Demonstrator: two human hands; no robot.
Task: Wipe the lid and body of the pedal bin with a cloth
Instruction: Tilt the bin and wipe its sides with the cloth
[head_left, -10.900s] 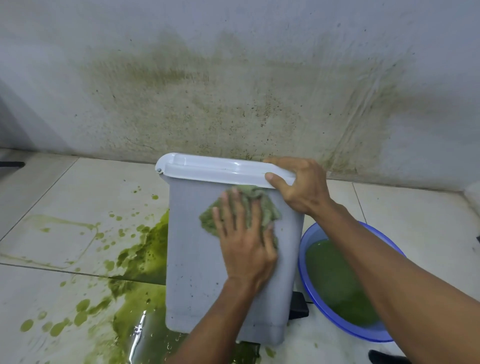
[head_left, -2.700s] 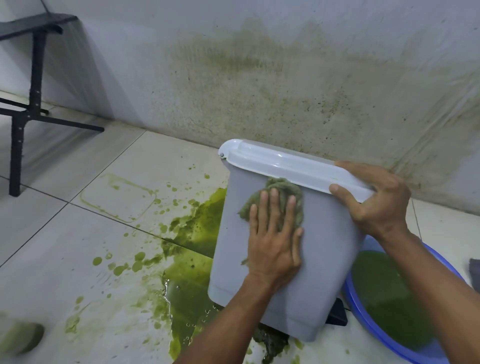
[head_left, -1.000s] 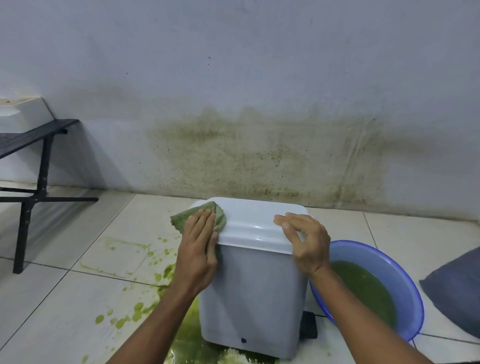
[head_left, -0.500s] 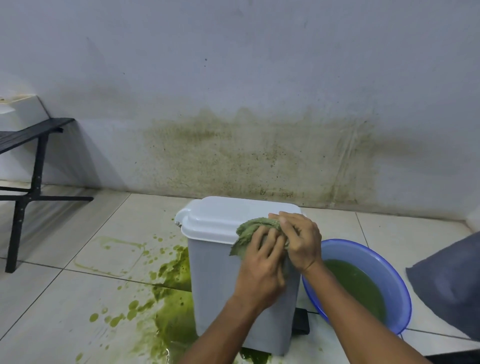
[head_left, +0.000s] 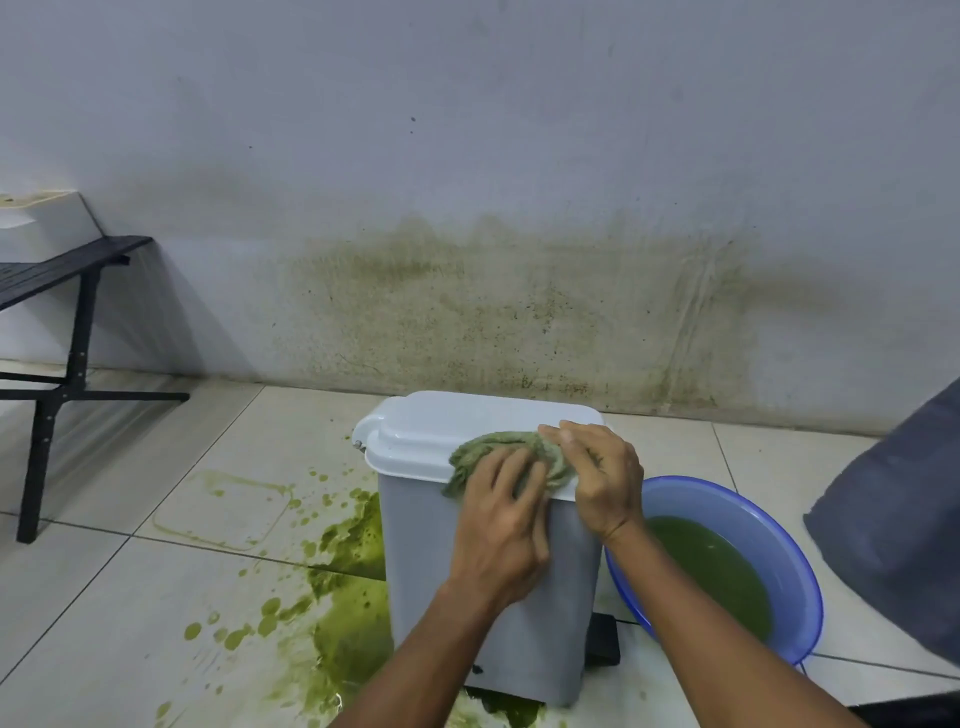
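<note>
Both hands grip the cloth (head_left: 511, 454) on the lid (head_left: 467, 423). The left hand (head_left: 501, 525) presses it; the right hand (head_left: 597, 475) pinches its edge.

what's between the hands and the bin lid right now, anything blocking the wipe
Only the green cloth itself. The left hand presses it on the lid's front edge, and the right hand pinches its end. Nothing else lies on the lid.

- Two bare forearms in view, no sleeves visible up to the frame edge.
- left hand (head_left: 501, 525): no glove, ring or watch visible.
- right hand (head_left: 602, 480): likewise bare, wrist uncovered.
- Short fingernails where visible.
</note>
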